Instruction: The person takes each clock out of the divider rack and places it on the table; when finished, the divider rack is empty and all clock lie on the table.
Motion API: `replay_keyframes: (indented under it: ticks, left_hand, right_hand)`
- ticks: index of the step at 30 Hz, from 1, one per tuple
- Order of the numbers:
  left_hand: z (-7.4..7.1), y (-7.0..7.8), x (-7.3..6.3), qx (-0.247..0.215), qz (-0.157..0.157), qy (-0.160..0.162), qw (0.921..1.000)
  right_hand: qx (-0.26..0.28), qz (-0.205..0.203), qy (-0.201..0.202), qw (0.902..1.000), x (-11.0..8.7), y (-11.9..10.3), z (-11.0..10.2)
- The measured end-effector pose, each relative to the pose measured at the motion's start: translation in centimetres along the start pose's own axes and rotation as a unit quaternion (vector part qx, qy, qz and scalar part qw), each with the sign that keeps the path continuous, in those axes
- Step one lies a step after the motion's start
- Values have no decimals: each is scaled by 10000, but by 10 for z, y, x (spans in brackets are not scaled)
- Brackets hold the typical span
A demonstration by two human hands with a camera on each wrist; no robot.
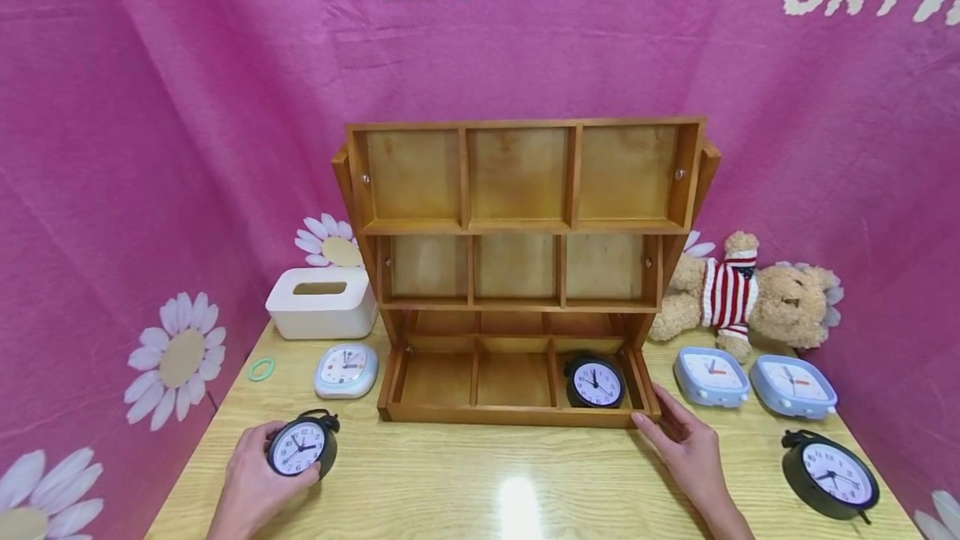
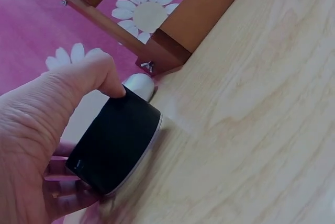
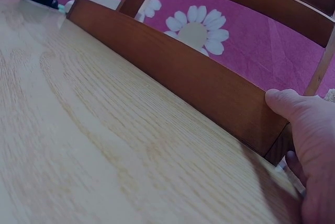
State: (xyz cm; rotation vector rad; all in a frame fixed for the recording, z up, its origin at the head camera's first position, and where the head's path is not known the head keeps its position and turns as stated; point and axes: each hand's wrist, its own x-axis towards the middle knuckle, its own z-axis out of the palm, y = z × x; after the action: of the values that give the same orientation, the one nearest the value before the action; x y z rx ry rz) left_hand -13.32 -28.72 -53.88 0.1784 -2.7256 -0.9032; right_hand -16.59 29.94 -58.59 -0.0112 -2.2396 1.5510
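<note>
At the left of the head view, my left hand (image 1: 257,473) grips a round black alarm clock (image 1: 298,446) with a white dial; the left wrist view shows the clock's black side (image 2: 118,140) between thumb and fingers. My right hand (image 1: 688,442) holds the front right corner of a three-tier wooden shelf (image 1: 517,417). In the right wrist view its thumb (image 3: 282,98) lies over the top edge of the front board (image 3: 172,72), with fingers around the end. Another black alarm clock (image 1: 595,382) sits in the bottom tier's right compartment; the other compartments hold nothing.
A white-and-blue square clock (image 1: 346,371), a green ring (image 1: 261,369) and a white tissue box (image 1: 321,303) are left of the shelf. Rightward lie two blue clocks (image 1: 712,377), a black alarm clock (image 1: 830,475) and a teddy bear (image 1: 738,294). Pink curtain (image 1: 525,48) hangs behind.
</note>
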Motion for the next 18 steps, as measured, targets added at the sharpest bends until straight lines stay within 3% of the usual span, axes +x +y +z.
replay_keyframes:
  ticks: [12,18]
  left_hand:
    - [-1,4,4,-77,-702,-710,9950]
    - [-4,9,2,38,-712,-761,9945]
  right_hand:
    - [168,14,-26,9999,1,-1,-1]
    - [100,57,-12,9999,-1,0,0]
